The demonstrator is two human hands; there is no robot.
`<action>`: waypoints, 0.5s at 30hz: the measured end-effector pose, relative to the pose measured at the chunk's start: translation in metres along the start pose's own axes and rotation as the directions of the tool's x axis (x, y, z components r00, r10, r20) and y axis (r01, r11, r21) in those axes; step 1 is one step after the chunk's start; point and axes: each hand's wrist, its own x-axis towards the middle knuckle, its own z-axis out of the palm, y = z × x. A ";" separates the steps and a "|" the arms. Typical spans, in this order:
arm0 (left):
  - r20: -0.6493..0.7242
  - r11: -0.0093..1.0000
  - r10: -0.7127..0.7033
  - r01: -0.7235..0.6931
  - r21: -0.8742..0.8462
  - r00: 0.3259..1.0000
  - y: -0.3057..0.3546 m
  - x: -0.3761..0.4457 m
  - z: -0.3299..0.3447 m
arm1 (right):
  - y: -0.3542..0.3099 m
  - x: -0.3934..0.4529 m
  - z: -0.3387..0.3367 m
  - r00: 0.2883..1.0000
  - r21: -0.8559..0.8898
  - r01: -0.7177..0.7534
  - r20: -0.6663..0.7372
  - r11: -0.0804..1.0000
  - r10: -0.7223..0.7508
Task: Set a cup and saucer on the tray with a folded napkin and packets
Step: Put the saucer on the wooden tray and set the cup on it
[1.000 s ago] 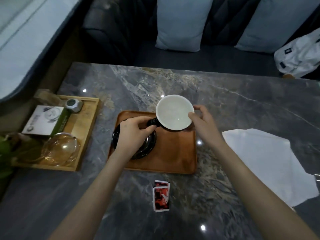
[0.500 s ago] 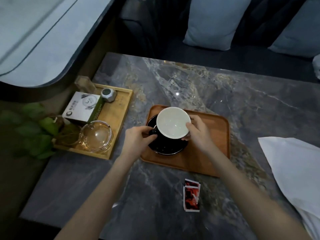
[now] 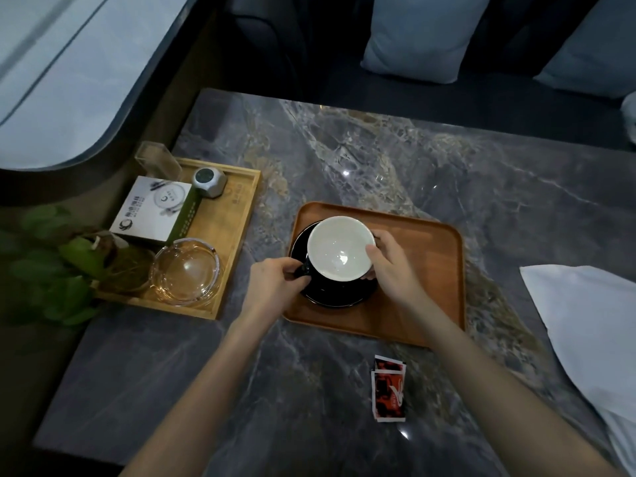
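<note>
A dark cup with a white inside [image 3: 339,247] sits over a black saucer [image 3: 339,296] at the left end of the brown wooden tray [image 3: 430,270]. My left hand [image 3: 275,287] pinches the cup's dark handle on its left side. My right hand [image 3: 392,266] holds the cup's right rim and wall. Two red and white packets [image 3: 389,389] lie on the marble table in front of the tray. A white napkin [image 3: 592,321] lies spread on the table at the right, reaching the frame edge.
At the table's left edge stands a light wooden tray [image 3: 241,215] with a glass ashtray [image 3: 186,271], a white and green box [image 3: 156,210] and a small grey clock [image 3: 208,182]. A leafy plant [image 3: 58,270] sits beside it. A dark sofa with cushions [image 3: 416,32] lies beyond the table.
The cup, held above the tray's back edge a second ago, has come down and left over the saucer. Both hands moved with it. My head turned left, shifting the scene right.
</note>
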 end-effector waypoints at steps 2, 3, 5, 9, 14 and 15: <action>0.006 1.000 0.000 0.000 0.002 1.000 -0.001 0.000 0.000 | 0.001 0.000 0.000 1.000 0.006 -0.003 -0.002 1.000 0.003; 0.007 1.000 0.002 -0.002 0.004 1.000 -0.001 0.000 0.000 | 0.001 0.000 0.001 1.000 0.016 -0.008 -0.005 1.000 0.008; 0.008 1.000 0.008 -0.008 0.017 1.000 -0.002 0.000 -0.001 | 0.002 -0.002 0.002 1.000 0.029 -0.019 -0.009 0.999 0.019; 0.009 0.999 0.000 0.000 0.033 1.000 -0.005 -0.002 -0.002 | 0.004 -0.006 0.005 0.999 0.054 -0.046 0.007 0.997 0.046; 0.015 0.999 0.000 -0.001 0.042 1.000 -0.007 -0.003 -0.001 | 0.007 -0.007 0.006 0.997 0.043 -0.074 0.006 0.996 0.074; 0.017 0.999 0.001 -0.001 0.038 1.000 -0.006 -0.003 -0.001 | 0.007 -0.007 0.007 0.996 0.044 -0.087 0.002 0.995 0.087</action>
